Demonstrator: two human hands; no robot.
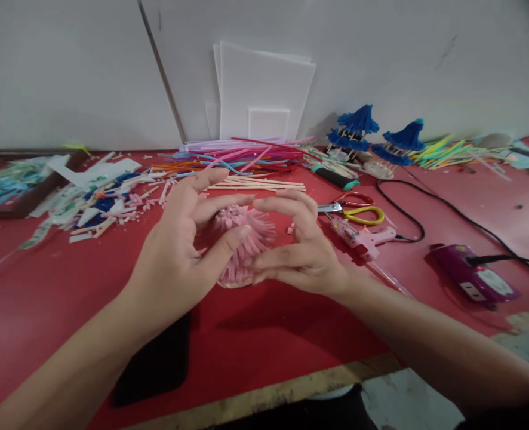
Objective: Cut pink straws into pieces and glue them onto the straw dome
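Between my two hands, above the red table, is a pink cone-shaped piece (235,263) made of many fuzzy pipe-cleaner strips fanning down from a bunched top. It resembles a small roof, and a pale disc-like edge shows beneath it. My left hand (186,245) grips it from the left, thumb across the front and fingers behind the top. My right hand (303,251) curves around the right side, its thumb and lower fingers pressed on the front strips near the bottom edge. The fingertips behind the piece are partly hidden.
Right of my hands lie scissors (363,215), a pink glue gun (365,239) and a purple power strip (473,275). Behind are pipe cleaners (246,154), a utility knife (336,178) and blue roofed models (351,134). Scraps (107,206) cover the left; a black phone-like slab (157,364) lies in front.
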